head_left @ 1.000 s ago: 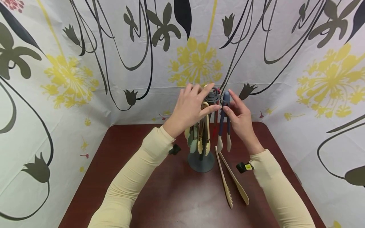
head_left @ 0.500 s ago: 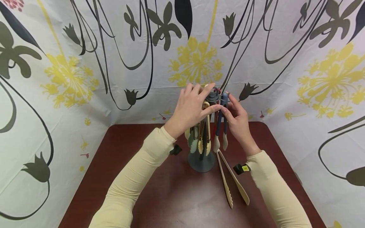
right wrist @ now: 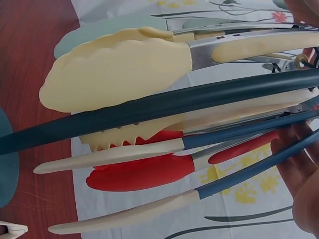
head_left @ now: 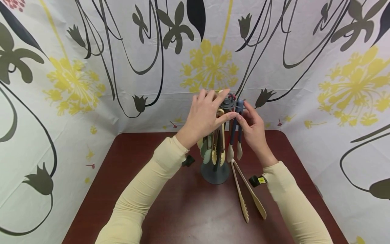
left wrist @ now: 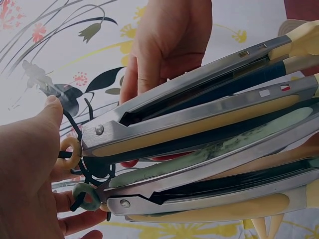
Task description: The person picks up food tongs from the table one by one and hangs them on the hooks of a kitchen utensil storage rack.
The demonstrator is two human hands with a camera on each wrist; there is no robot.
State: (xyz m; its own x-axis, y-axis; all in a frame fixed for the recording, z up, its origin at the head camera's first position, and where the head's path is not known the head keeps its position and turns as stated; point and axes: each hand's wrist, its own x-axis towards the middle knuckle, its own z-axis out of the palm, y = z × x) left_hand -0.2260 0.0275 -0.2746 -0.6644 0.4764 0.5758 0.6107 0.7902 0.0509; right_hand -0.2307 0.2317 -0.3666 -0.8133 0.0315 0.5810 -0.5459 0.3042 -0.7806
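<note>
A dark grey stand [head_left: 214,174] with a round base carries several tongs hung from hooks around its top. My left hand [head_left: 202,117] holds the top of the stand, its thumb reaching right toward the blue tongs. My right hand [head_left: 254,127] pinches those blue tongs [head_left: 233,134] near their upper end, at the stand's right side. Their pale tips hang down, spread apart, in the right wrist view. Cream tongs [left wrist: 199,132] and green tongs [left wrist: 154,174] hang by rings on hooks in the left wrist view. Red tongs [right wrist: 142,172] show behind the blue ones.
Beige tongs [head_left: 250,191] lie spread on the dark red table [head_left: 170,210], right of the stand's base. A patterned cloth [head_left: 122,67] rises behind the table and along both sides. A black wrist camera [head_left: 257,180] sits at the right cuff.
My right hand has moved slightly left with the blue tongs, bringing them closer to the stand's top. The left hand has stayed in place.
</note>
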